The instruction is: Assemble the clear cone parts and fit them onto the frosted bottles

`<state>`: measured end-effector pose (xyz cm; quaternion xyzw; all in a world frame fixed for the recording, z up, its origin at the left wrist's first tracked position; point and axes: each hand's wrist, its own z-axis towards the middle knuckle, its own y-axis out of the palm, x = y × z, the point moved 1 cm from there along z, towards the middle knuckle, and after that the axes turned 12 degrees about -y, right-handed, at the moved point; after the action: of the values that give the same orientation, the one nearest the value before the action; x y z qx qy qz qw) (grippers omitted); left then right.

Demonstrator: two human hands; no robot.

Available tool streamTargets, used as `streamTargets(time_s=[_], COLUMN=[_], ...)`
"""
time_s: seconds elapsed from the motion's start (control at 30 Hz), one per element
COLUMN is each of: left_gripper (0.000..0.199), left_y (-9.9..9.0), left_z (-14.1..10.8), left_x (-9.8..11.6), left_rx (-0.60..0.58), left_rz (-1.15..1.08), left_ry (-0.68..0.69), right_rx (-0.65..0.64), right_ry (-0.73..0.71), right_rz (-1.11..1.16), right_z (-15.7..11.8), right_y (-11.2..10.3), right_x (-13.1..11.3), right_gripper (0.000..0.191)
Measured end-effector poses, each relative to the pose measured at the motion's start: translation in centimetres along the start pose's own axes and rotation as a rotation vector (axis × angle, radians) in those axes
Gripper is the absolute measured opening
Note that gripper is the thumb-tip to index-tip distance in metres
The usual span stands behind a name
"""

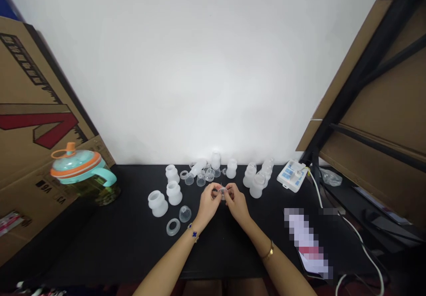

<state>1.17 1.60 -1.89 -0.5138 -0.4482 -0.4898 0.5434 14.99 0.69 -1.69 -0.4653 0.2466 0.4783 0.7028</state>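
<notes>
Near the middle of the black table, my left hand (210, 199) and my right hand (237, 201) meet, fingers closed around a small clear plastic piece (222, 191) from both sides. The fingers partly hide its shape. Left of my hands lie a clear dome cap (185, 214) and a translucent ring (173, 227). Beyond them stand white open-necked bottles, one nearest the front (158, 203). Behind my hands are several clear caps (201, 178) and rings, with a white bottle (231, 168) upright beside them. To the right stands a group of translucent bottles with tops (257, 185).
A large jug (80, 169) with a turquoise and orange lid stands at the left, by a cardboard box (29, 83). At the right are a white device (292, 175) with a cable, a blurred-out phone-like object (308, 247) and a black metal frame (359, 80).
</notes>
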Motion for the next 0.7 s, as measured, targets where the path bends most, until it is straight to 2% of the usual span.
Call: streamTargets(time_s=[0.13,0.23,0.43,0.7], left_gripper=[0.010,0.010,0.011,0.009], left_y=[-0.27,-0.48,-0.61,-0.62], left_z=[-0.01,0.12,0.22,0.37], left_x=[0.27,0.37,0.56,0.01], left_rx=[0.046,0.063,0.069,0.099], left_rz=[0.159,0.216,0.263,0.298], left_ry=[0.131,0.177,0.167,0.165], right_rx=[-0.027,-0.044,-0.039,-0.054], right_ry=[-0.011,-0.043,-0.047,-0.064], right_rz=[-0.087,-0.165,-0.144,-0.118], right_z=[0.04,0.07,0.10,-0.04], right_y=[-0.01,0.08,0.25,0.52], right_x=[-0.15,-0.12,0.16,-0.14], right_gripper=[0.013,0.011,0.014,0.008])
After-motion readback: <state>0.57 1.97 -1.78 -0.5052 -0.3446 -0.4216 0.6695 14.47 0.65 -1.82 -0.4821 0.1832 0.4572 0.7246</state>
